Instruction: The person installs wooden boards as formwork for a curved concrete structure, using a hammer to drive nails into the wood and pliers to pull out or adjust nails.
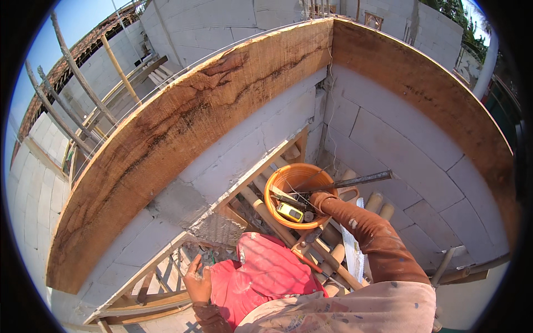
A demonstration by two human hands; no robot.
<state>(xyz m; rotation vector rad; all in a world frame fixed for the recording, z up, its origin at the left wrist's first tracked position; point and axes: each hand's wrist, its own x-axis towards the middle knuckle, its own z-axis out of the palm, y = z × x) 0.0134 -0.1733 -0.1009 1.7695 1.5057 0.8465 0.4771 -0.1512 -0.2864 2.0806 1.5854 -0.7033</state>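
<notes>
An orange bucket (270, 187) stands on bamboo poles in the corner between two block walls. My right hand (321, 201) reaches into it; its fingers are hidden inside, so what they touch does not show. Beside that hand in the bucket lie a yellow tape measure (290, 212), a dark-handled tool (287, 200) and some thin wire. A grey metal bar (363, 178) sticks out over the bucket's right rim. My left hand (198, 279) is beside my red-clad knee, fingers apart and holding nothing.
Long wooden boards (183, 116) line the tops of both walls and meet at the far corner. Bamboo poles (258, 206) form the footing, with gaps between timbers at lower left. A red-framed tool (311, 261) lies below the bucket. A thin wire (331, 89) hangs in the corner.
</notes>
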